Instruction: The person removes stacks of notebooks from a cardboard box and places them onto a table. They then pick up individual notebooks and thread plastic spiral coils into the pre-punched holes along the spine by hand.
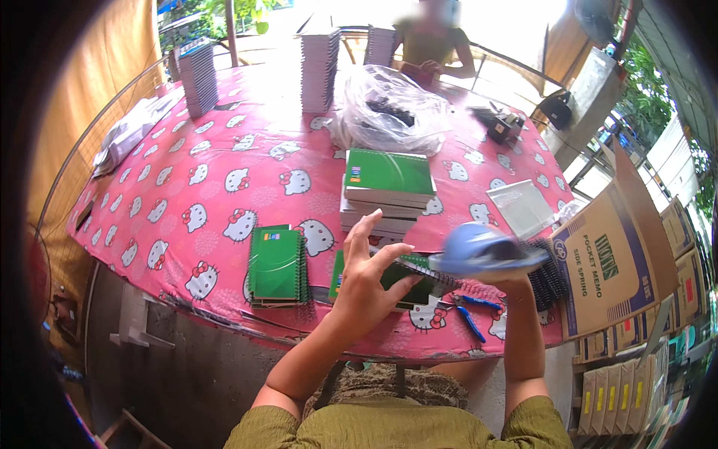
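My left hand point(366, 273) holds a green spiral notebook point(415, 280) by its left side, fingers spread over the cover. My right hand point(516, 280) is mostly hidden behind a blurred light-blue hand tool point(482, 251) that it grips over the notebook's spiral edge. A small stack of green spiral notebooks point(277, 266) lies to the left on the pink cartoon-cat tablecloth point(202, 194). A taller stack topped by a green notebook point(387, 176) stands just beyond my hands. Blue-handled pliers point(467, 310) lie on the cloth under my right wrist.
Black spiral coils point(548, 277) lie at the right by an open cardboard box point(617, 254). A clear plastic bag point(389, 108) holds dark parts mid-table. Tall notebook stacks point(319, 67) stand at the far side, where another person point(434, 45) sits. More cartons point(621, 382) sit at the lower right.
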